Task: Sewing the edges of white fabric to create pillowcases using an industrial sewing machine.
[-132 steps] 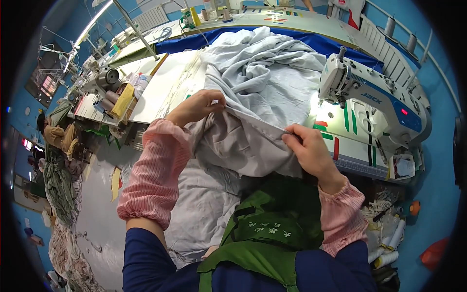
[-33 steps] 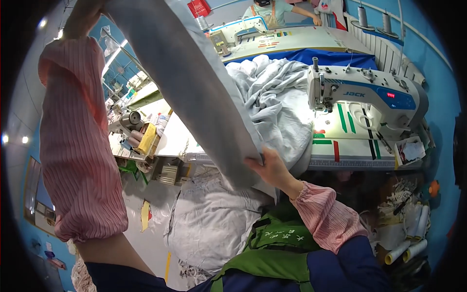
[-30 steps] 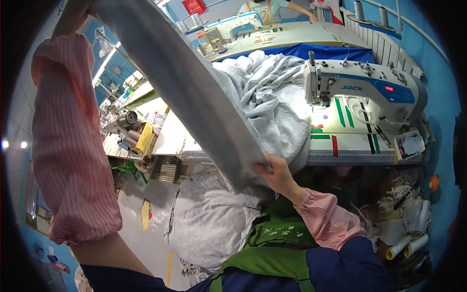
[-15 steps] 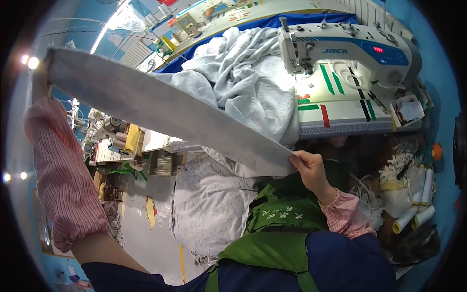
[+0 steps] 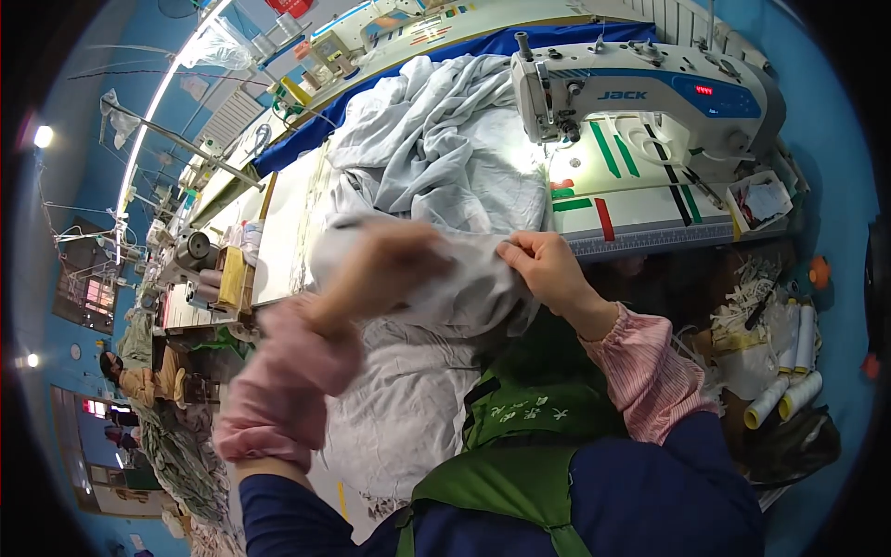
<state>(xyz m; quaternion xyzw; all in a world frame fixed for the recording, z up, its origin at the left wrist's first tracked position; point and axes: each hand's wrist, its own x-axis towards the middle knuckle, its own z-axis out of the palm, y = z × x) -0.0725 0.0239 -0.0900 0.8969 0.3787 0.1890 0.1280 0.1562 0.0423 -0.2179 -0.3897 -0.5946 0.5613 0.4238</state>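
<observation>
Pale grey fabric [image 5: 478, 288] bunches between my two hands in front of the sewing machine. My right hand [image 5: 554, 274] pinches its edge between thumb and fingers. At the fabric's left side is my left hand [image 5: 394, 269], its fingers smeared by motion, so I cannot tell how they are closed. A large crumpled heap of light grey-blue cloth [image 5: 436, 139] lies on the table, left of the white and blue sewing machine [image 5: 640, 88]. More pale cloth [image 5: 399, 408] hangs down below my hands, beside my green apron [image 5: 520, 399].
At the machine's right stands a small box of scraps [image 5: 763, 201]. White thread cones [image 5: 800, 395] and loose trimmings sit low on the right. Farther left are another machine [image 5: 195, 251] and a seated person [image 5: 153, 376]. Coloured tape strips [image 5: 603, 218] mark the machine bed.
My left hand has swung from the far upper left in toward my right hand. The fabric that was stretched out long between them is now slack and bunched.
</observation>
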